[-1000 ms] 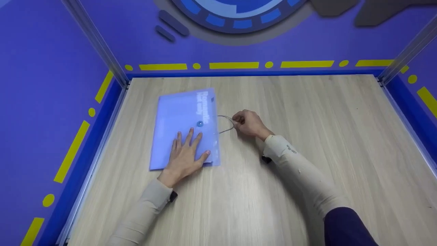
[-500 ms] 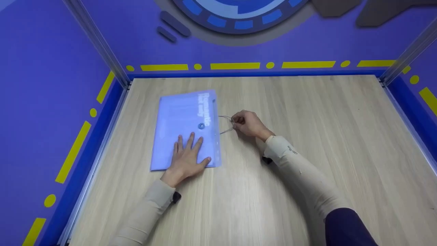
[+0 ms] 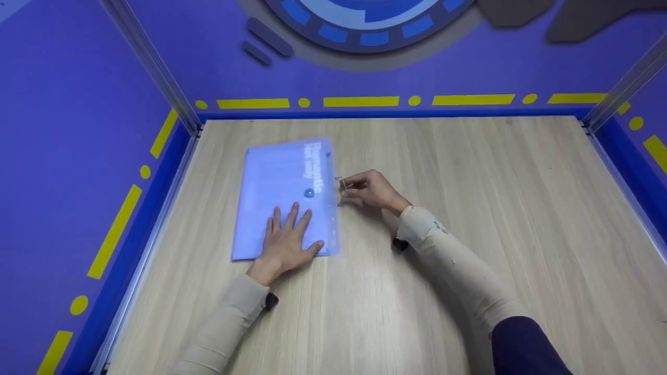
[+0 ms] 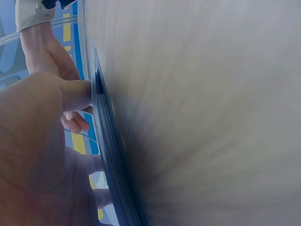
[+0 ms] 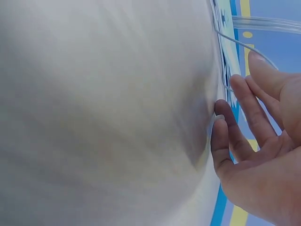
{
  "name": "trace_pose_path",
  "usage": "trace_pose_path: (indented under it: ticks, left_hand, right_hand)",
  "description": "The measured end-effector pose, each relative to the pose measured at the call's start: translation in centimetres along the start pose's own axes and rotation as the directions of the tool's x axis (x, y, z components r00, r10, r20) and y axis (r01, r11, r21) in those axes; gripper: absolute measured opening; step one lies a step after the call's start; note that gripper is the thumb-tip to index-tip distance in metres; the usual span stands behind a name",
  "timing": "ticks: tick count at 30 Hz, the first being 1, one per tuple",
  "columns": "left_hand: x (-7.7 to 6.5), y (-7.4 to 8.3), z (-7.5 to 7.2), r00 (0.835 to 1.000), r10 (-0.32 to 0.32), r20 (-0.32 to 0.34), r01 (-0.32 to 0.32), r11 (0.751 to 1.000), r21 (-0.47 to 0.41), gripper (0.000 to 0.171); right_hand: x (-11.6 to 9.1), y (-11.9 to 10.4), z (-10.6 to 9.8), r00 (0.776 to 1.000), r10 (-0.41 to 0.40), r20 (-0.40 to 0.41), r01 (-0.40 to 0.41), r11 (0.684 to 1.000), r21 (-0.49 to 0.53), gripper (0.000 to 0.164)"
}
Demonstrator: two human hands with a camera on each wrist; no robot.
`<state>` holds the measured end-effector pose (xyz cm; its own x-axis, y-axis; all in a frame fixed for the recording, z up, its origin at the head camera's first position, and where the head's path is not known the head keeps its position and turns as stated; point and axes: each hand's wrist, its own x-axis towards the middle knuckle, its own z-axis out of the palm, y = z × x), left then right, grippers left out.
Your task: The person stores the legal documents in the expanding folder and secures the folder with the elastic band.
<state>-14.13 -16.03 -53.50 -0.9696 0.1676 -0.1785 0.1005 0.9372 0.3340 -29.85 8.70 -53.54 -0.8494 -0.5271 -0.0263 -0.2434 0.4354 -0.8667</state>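
A translucent lilac document folder (image 3: 276, 172) lies flat on the table, with white lettering and a round button (image 3: 309, 192) near its right edge. My left hand (image 3: 285, 245) rests on its lower part, fingers spread. In the left wrist view the thumb lies over the folder's edge (image 4: 110, 146), where several layers show. A thin cord loop (image 3: 341, 180) comes out from the right edge. My right hand (image 3: 378, 191) is beside that edge, holding the loop at thumb and forefinger. In the right wrist view the cord (image 5: 242, 44) runs over the thumb; the other fingers are loosely bent.
The pale wood-grain table (image 3: 469, 260) extends right of the folder and towards the front. Blue-purple panels with yellow markings, such as the back panel (image 3: 365, 78), stand along the back and both sides. Metal posts (image 3: 161, 73) mark the corners.
My right hand has moved left, closer to the folder's edge, and the cord loop no longer stretches out as far. My left hand has slid slightly lower on the folder and stays flat.
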Motion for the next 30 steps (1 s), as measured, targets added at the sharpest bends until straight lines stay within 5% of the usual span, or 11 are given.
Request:
trace_pose_path:
  ticks: [13, 30]
  left_hand:
    - [0.1, -0.1, 0.0, 1.000, -0.010, 0.008, 0.010, 1.000, 0.027, 0.087]
    - [0.3, 0.2, -0.5, 0.998, -0.024, 0.065, 0.020, 0.998, 0.054, 0.088]
  right_hand:
    - [1.0, -1.5, 1.5, 1.000, -0.014, 0.000, 0.014, 1.000, 0.007, 0.036]
    - [2.7, -3.9, 5.1, 0.996, -0.092, -0.014, 0.088, 0.977, -0.195, 0.030]
